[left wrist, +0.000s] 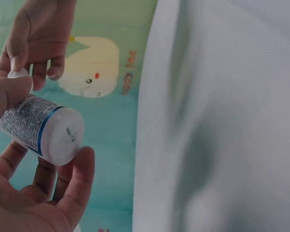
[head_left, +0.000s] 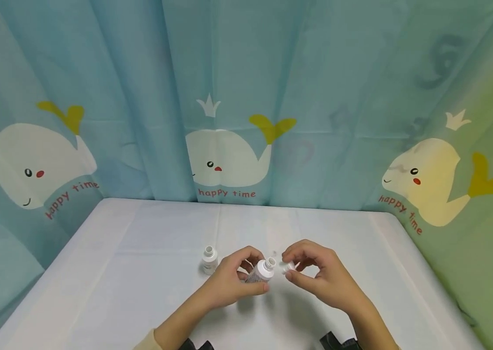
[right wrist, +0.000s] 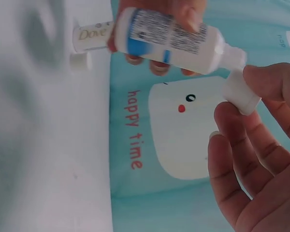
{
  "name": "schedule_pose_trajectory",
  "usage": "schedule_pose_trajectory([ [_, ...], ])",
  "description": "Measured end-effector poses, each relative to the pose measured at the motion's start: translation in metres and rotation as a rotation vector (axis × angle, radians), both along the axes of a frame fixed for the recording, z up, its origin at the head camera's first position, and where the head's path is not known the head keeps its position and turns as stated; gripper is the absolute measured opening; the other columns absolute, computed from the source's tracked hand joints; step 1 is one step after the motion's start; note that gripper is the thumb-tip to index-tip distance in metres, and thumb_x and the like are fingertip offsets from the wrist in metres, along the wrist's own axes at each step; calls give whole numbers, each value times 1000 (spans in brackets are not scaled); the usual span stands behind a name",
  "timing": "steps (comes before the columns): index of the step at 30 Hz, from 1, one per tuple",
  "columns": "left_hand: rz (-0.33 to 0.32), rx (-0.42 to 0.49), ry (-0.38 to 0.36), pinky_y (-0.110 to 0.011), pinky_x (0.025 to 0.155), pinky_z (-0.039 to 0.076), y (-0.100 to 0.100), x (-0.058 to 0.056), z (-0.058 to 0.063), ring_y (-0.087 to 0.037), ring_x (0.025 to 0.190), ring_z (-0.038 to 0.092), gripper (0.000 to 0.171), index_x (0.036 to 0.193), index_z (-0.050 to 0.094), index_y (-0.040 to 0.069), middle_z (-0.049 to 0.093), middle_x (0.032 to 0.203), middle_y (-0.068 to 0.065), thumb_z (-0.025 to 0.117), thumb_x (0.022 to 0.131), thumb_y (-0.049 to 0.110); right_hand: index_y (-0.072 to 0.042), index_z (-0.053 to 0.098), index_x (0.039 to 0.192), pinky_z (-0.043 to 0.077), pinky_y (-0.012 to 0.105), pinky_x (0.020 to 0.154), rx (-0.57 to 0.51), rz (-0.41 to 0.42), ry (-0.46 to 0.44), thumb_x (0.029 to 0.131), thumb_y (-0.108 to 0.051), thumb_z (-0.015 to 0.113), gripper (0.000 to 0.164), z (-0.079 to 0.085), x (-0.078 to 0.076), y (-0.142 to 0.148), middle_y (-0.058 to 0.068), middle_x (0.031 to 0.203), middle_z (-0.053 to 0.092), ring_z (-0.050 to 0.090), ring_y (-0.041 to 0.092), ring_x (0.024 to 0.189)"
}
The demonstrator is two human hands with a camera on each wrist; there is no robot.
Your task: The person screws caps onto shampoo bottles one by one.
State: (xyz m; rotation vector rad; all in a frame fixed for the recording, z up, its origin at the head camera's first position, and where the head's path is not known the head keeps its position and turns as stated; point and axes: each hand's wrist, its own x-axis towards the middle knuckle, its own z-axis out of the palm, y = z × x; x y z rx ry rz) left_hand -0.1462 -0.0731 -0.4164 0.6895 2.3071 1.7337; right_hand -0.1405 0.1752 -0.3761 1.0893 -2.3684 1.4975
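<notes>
My left hand (head_left: 234, 283) holds a white bottle (head_left: 260, 271) tilted above the table, its neck uncapped and toward the other hand. Small print and a blue band show on this bottle (right wrist: 171, 38) in the right wrist view. Between thumb and fingers, my right hand (head_left: 326, 278) pinches a white cap (right wrist: 241, 92) just beside the bottle's neck. In the head view the cap (head_left: 288, 266) appears slightly to the right of the opening. The left wrist view shows the bottle's round base (left wrist: 63, 137), while the thumb covers part of its side.
Left of my left hand, a second white bottle (head_left: 209, 260) stands uncapped; "Dove" is readable on it (right wrist: 94, 35) in the right wrist view. Close by lies another small white cap (right wrist: 80, 61). A white-covered table (head_left: 141, 277) meets a blue-green whale-print curtain (head_left: 338, 97).
</notes>
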Motion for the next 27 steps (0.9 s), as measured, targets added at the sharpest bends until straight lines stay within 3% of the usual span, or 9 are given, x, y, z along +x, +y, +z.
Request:
schedule_pose_trajectory([
  [5,14,12,18,-36,81,51,-4,-3,6,-21,97,59,40,110,61,26,63,106,6,84,78,28,-16,66,103,57,31,73,5,12,22,85,-1,77,25,1,-6,-6,0,106,67,65,15,94],
  [10,26,38,28,-39,85,52,-11,-4,11,-21,99,61,40,111,60,24,63,108,4,84,79,23,-17,66,106,57,29,75,12,-35,70,85,-1,77,29,12,-13,-14,-2,105,67,65,13,91],
  [19,29,0,74,-33,81,53,-9,-2,10,-16,95,61,38,110,62,26,63,103,5,84,79,27,-19,68,102,56,31,74,-11,-56,177,81,1,79,31,11,0,-19,-2,106,68,64,13,98],
  [27,40,-44,148,-29,79,54,-7,4,12,-12,91,58,38,106,62,33,60,96,11,85,77,26,-18,67,105,56,32,74,-16,-49,186,81,-2,80,31,9,0,-21,-2,108,70,67,13,98],
])
